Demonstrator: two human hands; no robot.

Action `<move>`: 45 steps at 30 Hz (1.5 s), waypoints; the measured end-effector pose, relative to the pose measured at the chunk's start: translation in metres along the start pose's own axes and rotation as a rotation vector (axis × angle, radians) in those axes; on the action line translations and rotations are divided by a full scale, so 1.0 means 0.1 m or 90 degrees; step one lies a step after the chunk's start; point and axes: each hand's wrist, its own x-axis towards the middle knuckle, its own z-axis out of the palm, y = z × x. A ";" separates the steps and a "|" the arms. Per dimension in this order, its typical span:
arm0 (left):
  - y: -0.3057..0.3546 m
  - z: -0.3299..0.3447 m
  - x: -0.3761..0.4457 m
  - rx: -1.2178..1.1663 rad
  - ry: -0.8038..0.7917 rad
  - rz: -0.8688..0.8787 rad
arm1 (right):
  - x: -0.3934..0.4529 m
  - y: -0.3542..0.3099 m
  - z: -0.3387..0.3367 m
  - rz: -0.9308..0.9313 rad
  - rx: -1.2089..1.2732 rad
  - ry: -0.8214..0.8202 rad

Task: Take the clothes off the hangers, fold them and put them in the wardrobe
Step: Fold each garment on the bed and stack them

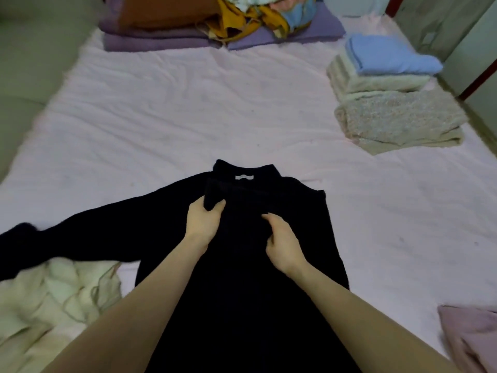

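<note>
The black sweater [242, 265] lies flat on the pink bed sheet [161, 103], its long axis running from the person toward the far end, collar pointing away. It is dark, with a high neck and a small white label [244, 177] inside the collar. One sleeve stretches out to the left of the fingers, over a cream cloth [48, 300]; the other sleeve is folded across the chest. The left hand [204, 224] pinches the cuff of this folded sleeve between thumb and fingers. The right hand [282, 243] rests on the chest with curled fingers that seem to gather the fabric. Beyond the fingers to the right is a stack of folded clothes [390, 103]; farther away is a heap of colourful clothes [255, 17].
</note>
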 end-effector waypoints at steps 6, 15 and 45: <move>-0.76 -0.61 0.47 0.419 0.084 -0.003 | 0.14 -0.16 0.74 0.025 -0.107 -0.056; -0.91 -0.02 0.82 0.642 -0.215 0.279 | 0.54 0.31 0.42 0.036 -0.271 0.013; -0.53 2.65 0.76 0.730 -0.219 0.262 | -0.03 1.83 -0.47 0.109 -0.008 -0.055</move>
